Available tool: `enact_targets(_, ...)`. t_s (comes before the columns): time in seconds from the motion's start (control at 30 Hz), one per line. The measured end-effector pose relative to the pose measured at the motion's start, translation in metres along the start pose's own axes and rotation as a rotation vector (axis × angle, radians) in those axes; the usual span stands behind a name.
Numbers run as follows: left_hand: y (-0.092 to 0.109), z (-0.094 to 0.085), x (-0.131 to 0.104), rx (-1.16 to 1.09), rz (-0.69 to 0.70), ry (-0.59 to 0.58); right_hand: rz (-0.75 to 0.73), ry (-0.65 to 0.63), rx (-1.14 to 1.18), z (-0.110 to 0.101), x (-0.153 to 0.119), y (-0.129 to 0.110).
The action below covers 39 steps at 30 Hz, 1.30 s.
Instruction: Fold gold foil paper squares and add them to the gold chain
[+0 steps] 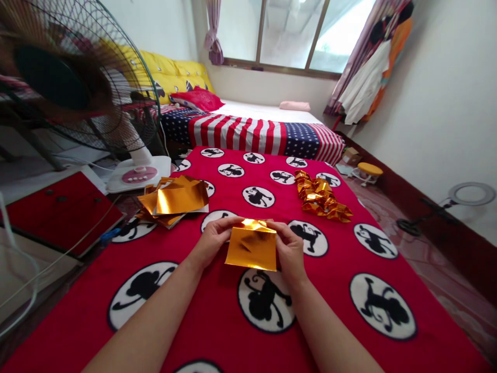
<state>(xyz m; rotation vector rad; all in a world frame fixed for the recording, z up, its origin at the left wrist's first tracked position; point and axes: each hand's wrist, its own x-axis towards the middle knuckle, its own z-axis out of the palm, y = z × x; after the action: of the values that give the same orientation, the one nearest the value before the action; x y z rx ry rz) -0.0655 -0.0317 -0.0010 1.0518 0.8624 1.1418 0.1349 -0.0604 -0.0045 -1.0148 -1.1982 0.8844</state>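
Between my two hands is a sheet of shiny gold foil paper (251,250), its far edge folded over in a bright strip. My left hand (216,237) pinches the far left corner, and my right hand (287,247) grips the far right corner. The sheet is just above a red cloth (217,316) printed with black monkeys in white circles. To the left lies a loose stack of flat gold foil sheets (180,197). Several folded gold foil pieces (320,198) sit in a heap at the far right of the cloth.
A standing fan (137,168) is close on the left, beside a red panel (58,207). Behind the cloth is a bed with a stars-and-stripes cover (244,133). On the floor at right are a yellow stool (370,169) and a ring light (471,194).
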Motion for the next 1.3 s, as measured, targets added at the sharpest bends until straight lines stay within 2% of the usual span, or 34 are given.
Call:
enact_targets(0.1, 0.0012, 0.0006, -0.0007, 0.02, 0.027, -0.013, 0.004, -0.011, 0.01, 0.0, 0.0001, 0.0006)
enact_targets(0.3, 0.0022, 0.0042, -0.002, 0.031, 0.042, -0.12, 0.04, -0.052, 0.029, -0.0008, 0.0004, 0.003)
enact_targets(0.43, 0.0026, 0.0042, -0.0031, 0.077, 0.034, -0.075, 0.073, -0.036, 0.02, -0.0017, 0.0, 0.0004)
enact_targets(0.67, 0.0064, 0.0067, -0.0051, 0.016, -0.048, -0.027, 0.161, -0.079, 0.234, -0.0021, -0.0022, -0.0005)
enact_targets(0.87, 0.0047, 0.0019, -0.0047, -0.013, -0.105, -0.07, 0.212, -0.096, 0.192, 0.0001, -0.0036, 0.0015)
enact_targets(1.17, 0.0093, -0.0015, -0.0004, -0.187, -0.186, -0.148, 0.214, -0.092, 0.219, 0.0016, -0.0014, 0.0045)
enact_targets(1.3, 0.0078, -0.0029, -0.0007, -0.234, -0.155, -0.17, 0.224, -0.083, 0.235, 0.0019, -0.0011, 0.0045)
